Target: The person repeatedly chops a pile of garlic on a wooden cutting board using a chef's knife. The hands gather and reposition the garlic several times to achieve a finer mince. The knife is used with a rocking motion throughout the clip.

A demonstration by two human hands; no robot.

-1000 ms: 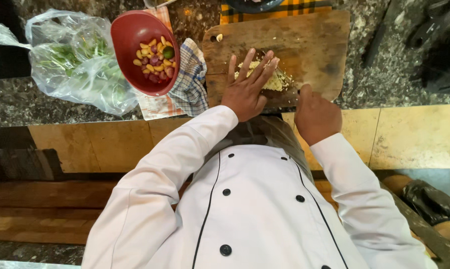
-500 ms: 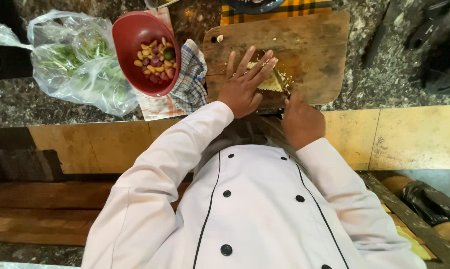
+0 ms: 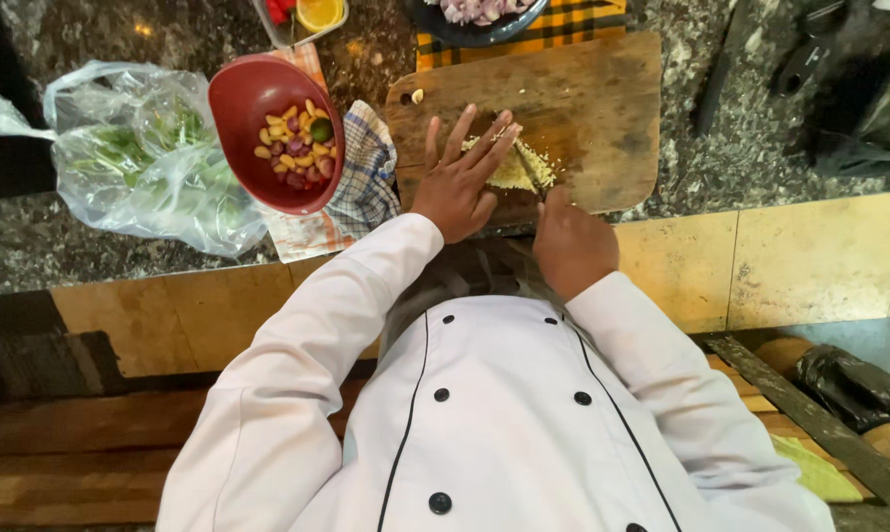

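A worn wooden cutting board (image 3: 593, 89) lies on the dark stone counter, with a pile of finely chopped pale yellow bits (image 3: 520, 167) near its front edge. My left hand (image 3: 459, 177) lies flat, fingers spread, pressing down on the top of a knife blade (image 3: 529, 174) over the pile. Gripping the knife's handle at the board's front edge is my right hand (image 3: 569, 241); the handle itself is hidden inside the fist. White chef-jacket sleeves cover both arms.
A red bowl (image 3: 258, 99) of yellow, red and green pieces sits left of the board on a checked cloth (image 3: 366, 172). A clear plastic bag of greens (image 3: 139, 158) lies further left. A dark dish of chopped pinkish pieces (image 3: 479, 15) stands behind the board.
My right hand has swung left along the board's front edge, bringing the knife in toward the pile. The left hand stays flat on the blade. The view has shifted slightly.
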